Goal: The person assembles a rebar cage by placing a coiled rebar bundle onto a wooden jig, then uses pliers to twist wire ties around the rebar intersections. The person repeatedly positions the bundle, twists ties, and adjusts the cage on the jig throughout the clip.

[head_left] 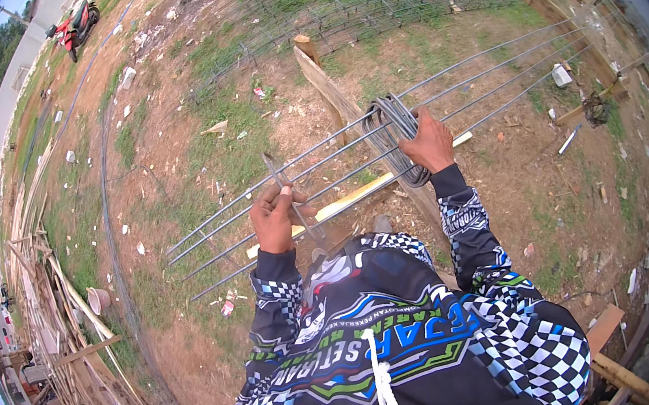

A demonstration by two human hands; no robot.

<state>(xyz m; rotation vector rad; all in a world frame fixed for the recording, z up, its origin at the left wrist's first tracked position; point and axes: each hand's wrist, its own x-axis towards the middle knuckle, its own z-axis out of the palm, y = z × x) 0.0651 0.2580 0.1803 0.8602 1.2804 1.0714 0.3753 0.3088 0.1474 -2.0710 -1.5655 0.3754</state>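
Note:
Several long steel reinforcing bars (481, 82) run side by side from the lower left to the upper right in front of me. A bundle of bent steel stirrups (387, 133) sits around the bars near their middle. My right hand (431, 143) is closed on the right side of that bundle, thumb over the edge. Farther left, my left hand (273, 216) pinches a thin grey metal piece (274, 170) that crosses the bars at a slant. Whether this piece is a stirrup seen edge-on, I cannot tell.
A wooden support (321, 80) stands under the bars, and a pale timber strip (348, 197) lies below them. Steel mesh (365, 13) spreads over the grass ahead. Piled bamboo and planks (48, 312) lie at left, near a bucket (99, 300). A red motorbike (79, 28) stands far left.

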